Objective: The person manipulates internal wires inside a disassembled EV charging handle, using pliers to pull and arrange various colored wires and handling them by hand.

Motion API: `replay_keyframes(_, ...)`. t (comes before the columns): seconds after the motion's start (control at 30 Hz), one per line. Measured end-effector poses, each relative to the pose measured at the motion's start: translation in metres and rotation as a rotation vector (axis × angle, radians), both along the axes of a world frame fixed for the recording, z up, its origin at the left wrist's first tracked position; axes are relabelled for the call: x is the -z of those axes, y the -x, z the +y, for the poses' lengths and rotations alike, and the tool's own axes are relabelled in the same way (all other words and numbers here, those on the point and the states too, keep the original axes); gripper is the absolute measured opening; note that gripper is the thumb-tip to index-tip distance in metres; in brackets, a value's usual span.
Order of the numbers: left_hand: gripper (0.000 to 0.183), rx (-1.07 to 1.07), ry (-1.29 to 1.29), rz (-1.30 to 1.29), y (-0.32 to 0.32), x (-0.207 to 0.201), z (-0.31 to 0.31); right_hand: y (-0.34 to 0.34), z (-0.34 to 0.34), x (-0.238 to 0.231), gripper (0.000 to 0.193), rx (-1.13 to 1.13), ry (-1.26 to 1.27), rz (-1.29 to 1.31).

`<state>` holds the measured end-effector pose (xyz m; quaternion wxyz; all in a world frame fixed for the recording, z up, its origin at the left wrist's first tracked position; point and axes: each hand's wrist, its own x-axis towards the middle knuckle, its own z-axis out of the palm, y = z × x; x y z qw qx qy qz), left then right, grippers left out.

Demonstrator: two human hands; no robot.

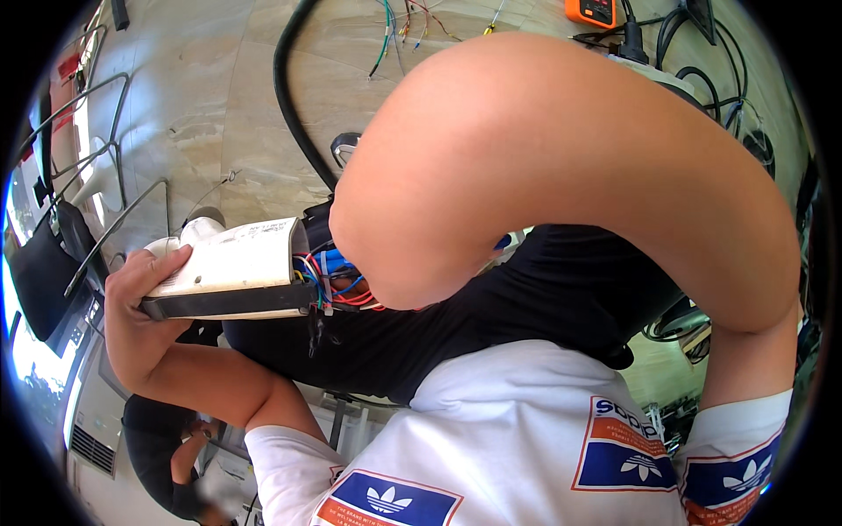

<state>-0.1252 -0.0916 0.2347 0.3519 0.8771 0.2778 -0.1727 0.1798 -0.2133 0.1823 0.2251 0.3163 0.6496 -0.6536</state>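
Observation:
A long white casing [232,254] with a black strip along its near side lies across my lap at the left. My left hand [145,272] is closed round its left end, the thumb on top. From the open right end comes a bundle of wires [338,276], blue, red and other colours, beside a blue part partly inside. My right arm arches over from the right, large in view, and my right hand [408,276] is at the wires. Its fingers are hidden behind the forearm and wrist, so what it holds does not show.
A thick black cable [285,88] runs down toward my lap. Loose coloured wires [386,39] and an orange meter [591,12] lie on the tiled floor. Metal-framed chairs [114,140] stand at the left. Another person [158,447] is at the lower left.

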Motion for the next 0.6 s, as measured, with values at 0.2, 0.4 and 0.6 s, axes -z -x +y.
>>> replay_keyframes(0.2,0.069,-0.055,0.003,0.053,-0.003,-0.002,-0.004,0.001,0.002,0.016,0.027,0.059,0.123,0.11)
replay_keyframes(0.4,0.072,0.013,0.004,0.042,-0.003,0.0,0.001,0.0,0.0,0.027,0.027,0.099,0.209,0.147)
replay_keyframes(0.6,0.07,0.03,0.015,0.041,-0.006,0.0,-0.001,-0.005,0.001,0.035,0.026,0.136,0.251,0.15)
